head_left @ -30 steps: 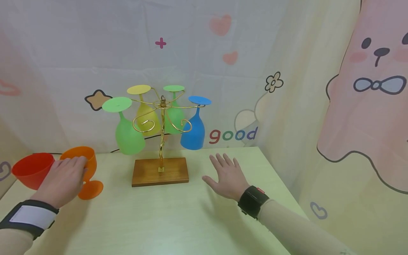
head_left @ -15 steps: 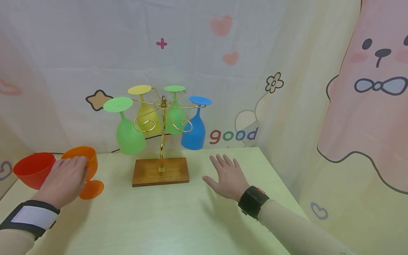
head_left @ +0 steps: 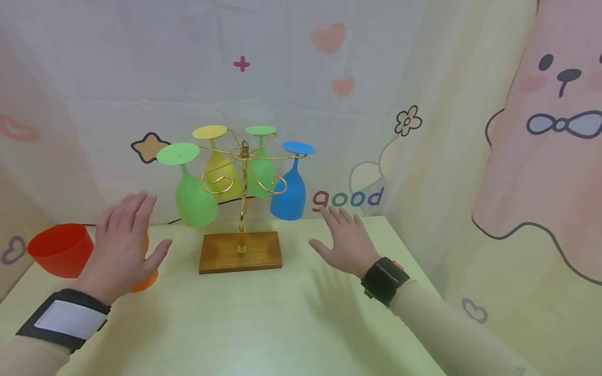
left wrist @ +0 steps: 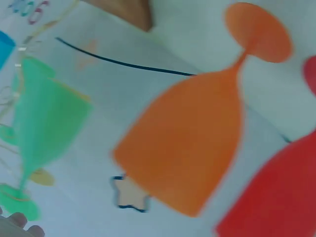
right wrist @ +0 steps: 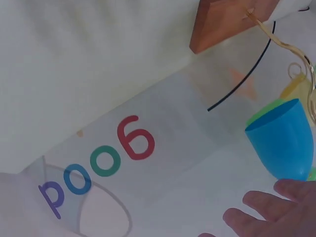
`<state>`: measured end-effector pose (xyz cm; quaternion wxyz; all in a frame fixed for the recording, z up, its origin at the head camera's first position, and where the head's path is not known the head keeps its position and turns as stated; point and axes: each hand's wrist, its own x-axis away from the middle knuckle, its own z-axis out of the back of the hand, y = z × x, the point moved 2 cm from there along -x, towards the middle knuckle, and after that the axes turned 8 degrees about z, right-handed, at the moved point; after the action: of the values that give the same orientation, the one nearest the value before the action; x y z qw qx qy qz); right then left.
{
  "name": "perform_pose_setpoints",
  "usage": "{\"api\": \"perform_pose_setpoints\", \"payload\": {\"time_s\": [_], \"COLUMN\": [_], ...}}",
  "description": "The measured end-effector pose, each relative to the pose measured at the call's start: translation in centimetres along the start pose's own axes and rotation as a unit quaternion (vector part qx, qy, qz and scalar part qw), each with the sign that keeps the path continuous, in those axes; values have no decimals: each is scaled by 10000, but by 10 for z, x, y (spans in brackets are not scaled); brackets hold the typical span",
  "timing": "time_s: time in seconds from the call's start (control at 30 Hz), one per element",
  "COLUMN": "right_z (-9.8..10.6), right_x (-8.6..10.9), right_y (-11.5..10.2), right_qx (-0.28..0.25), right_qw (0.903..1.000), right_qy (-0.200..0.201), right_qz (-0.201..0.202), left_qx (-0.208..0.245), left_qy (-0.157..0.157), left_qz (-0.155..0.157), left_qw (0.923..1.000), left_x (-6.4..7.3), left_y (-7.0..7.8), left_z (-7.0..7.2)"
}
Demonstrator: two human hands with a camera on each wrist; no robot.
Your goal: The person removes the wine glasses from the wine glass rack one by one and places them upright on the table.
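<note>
My left hand point(head_left: 121, 248) is raised with fingers spread and thumb apart, holding nothing. In the head view it hides most of an orange plastic goblet point(left wrist: 185, 133), which stands upright on the table. Beside that, on the left, is a red goblet point(head_left: 60, 253), also upright. Fingers straight, my right hand point(head_left: 349, 241) hovers over the table's right side, near a blue goblet point(head_left: 288, 196). The blue goblet hangs upside down from a gold wire rack point(head_left: 244, 196). A light green goblet point(head_left: 195, 201), a yellow goblet point(head_left: 220, 172) and another green goblet point(head_left: 261, 169) hang there too.
The rack's wooden base point(head_left: 268, 250) sits toward the back of the pale table point(head_left: 235, 324). A printed curtain point(head_left: 301, 89) rises behind the table's back edge and along its right side.
My left hand has let go of the orange goblet, lifted up and right, and spread its fingers. My right hand has risen slightly and shifted right. The goblets keep their places.
</note>
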<state>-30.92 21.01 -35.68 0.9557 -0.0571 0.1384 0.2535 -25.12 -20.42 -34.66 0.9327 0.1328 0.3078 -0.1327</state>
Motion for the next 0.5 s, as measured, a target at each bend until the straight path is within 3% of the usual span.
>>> {"api": "perform_pose_setpoints", "payload": {"time_s": [0.27,0.5], "right_z": [38,69], "right_x": [-27,-61], "right_y": [2,-8], "right_qx": [-62,88], "right_qw": [9964,9849], "right_qy": [787,1349], "right_qz": [306,1079], "left_qx": [-4,113], "left_qy": [317,412], "left_qz": [-743,-1141], "left_qw": [9967,9926], "left_x": [-14,-26], "left_y": [47,79], "left_z": [5,6]}}
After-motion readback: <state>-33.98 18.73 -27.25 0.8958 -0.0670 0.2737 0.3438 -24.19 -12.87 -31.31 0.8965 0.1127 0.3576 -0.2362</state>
